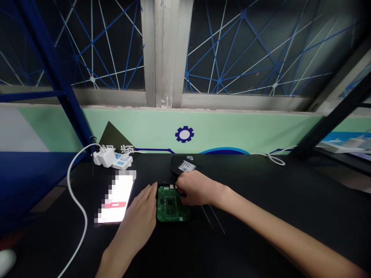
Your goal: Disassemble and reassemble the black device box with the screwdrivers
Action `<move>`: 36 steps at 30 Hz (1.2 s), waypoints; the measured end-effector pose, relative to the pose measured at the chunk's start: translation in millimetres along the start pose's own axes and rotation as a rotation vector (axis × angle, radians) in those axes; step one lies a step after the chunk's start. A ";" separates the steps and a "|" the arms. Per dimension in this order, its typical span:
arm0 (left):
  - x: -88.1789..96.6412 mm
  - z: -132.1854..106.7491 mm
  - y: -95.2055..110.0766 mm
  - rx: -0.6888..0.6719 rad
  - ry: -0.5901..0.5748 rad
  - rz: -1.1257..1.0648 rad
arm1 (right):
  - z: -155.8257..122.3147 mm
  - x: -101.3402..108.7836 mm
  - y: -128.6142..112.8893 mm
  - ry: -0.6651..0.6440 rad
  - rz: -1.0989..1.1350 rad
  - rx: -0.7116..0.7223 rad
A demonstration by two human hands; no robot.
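Observation:
A green circuit board (170, 206) lies in a dark, shallow case with rounded corners. My left hand (142, 210) rests along the left edge of the case, fingers stretched out and close together. Over the upper right part of the board, my right hand (197, 188) is closed with its fingers curled down. Something dark shows at those fingertips, too hidden to name. A black cover with a white label (187, 166) lies just behind the board, partly covered by the right hand. Two thin, pale rods or wires (216, 218) lie to the right of the board.
A phone with a lit screen (116, 199) lies left of my left hand. Behind it, a white charger (106, 157) sits in a power strip (123, 161), and a white cable (75, 197) loops forward. Another white cable (275, 159) lies at the back right. A window and green wall stand behind.

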State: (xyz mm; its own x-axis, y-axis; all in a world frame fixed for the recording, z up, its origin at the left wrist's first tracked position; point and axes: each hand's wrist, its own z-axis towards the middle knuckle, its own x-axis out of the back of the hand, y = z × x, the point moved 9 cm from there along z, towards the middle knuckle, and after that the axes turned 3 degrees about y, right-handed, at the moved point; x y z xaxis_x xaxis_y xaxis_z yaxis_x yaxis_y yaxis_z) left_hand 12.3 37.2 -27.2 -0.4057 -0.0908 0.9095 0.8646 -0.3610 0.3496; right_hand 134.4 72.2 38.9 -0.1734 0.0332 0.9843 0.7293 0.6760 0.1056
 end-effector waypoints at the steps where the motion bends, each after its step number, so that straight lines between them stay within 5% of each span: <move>1: -0.1 0.2 -0.2 0.008 -0.008 -0.006 | 0.4 -0.3 0.7 0.010 0.010 0.013; 12: 2.0 0.9 0.8 0.043 -0.045 -0.076 | -10.7 -0.7 17.7 0.217 0.314 0.067; 21: 9.7 3.3 4.9 0.018 -0.011 -0.110 | -28.7 7.1 29.0 0.531 0.622 0.156; 27: 6.3 1.7 4.9 0.047 -0.047 -0.066 | -40.2 8.5 52.7 0.706 0.829 0.046; 36: 9.1 -1.1 3.6 0.062 -0.004 -0.108 | -47.6 -3.0 79.0 0.792 1.072 -0.095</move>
State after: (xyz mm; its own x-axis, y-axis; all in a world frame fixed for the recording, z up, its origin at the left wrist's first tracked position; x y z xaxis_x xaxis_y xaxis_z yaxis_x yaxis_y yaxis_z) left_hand 11.4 34.0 -17.9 -0.4963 -0.0512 0.8666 0.8326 -0.3106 0.4585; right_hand 224.0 90.5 51.0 0.9150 0.0573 0.3995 0.3112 0.5302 -0.7887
